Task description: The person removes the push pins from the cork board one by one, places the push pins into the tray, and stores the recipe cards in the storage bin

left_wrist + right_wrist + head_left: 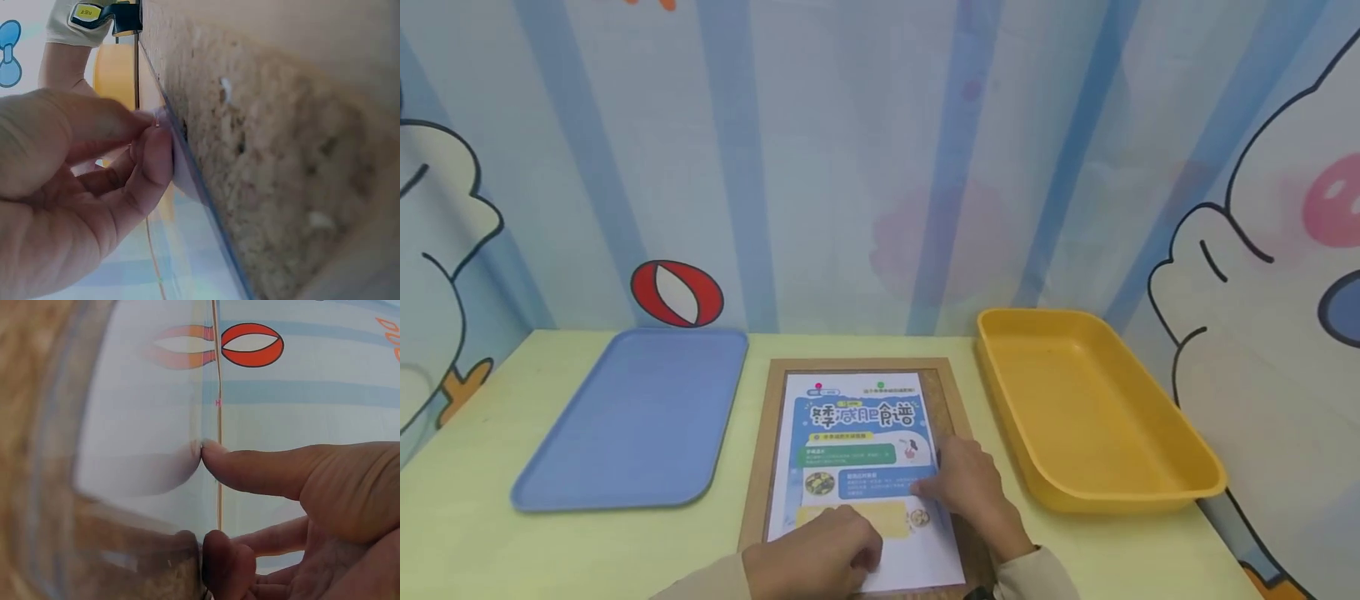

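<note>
A glossy printed sheet (857, 421) with Chinese text and food pictures lies on a wood-framed cork board (762, 467). A pink pushpin (818, 386) and a green pushpin (881, 384) sit along its top edge. Over the sheet's lower part, my left hand (820, 550) pinches a tiny pin (157, 123) between thumb and fingertips, mostly hidden by them. The pinch is close against the sheet's lower edge in the left wrist view. My right hand (966, 479) rests at the sheet's right side, its thumb (262, 469) extended and pressing on the glossy surface.
To the left of the board lies a flat blue tray (640, 421). A deep yellow tray (1097, 417) stands to the right, near the right forearm. Behind the pale yellow table (467, 500) hangs a striped cartoon backdrop (850, 167).
</note>
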Available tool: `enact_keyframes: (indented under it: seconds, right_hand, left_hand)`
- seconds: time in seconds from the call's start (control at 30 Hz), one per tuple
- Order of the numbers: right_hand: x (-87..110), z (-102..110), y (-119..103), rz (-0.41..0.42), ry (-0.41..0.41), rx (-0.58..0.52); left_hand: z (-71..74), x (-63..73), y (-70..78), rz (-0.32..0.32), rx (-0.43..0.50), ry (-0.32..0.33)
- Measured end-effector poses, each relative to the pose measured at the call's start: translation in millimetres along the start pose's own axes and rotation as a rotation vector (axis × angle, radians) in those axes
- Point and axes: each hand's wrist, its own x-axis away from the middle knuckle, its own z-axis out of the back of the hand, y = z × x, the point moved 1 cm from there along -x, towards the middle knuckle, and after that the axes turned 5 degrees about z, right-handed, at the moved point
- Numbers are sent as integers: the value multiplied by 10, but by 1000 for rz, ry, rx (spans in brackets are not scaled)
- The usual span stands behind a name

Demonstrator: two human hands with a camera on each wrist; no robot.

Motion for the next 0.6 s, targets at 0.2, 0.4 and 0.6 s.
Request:
enact_keyframes:
  seconds: [0.2, 0.4, 0.6]
  right_hand:
    - [-41, -28, -6, -37, 0, -44]
    - [-56, -36, 21, -49, -2, -96]
    - [-73, -32, 65, -100, -20, -107]
  left_hand:
    - [42, 48, 33, 60, 36, 12]
    - [38, 40, 36, 90, 47, 10]
    - [22, 20, 53, 85, 41, 33]
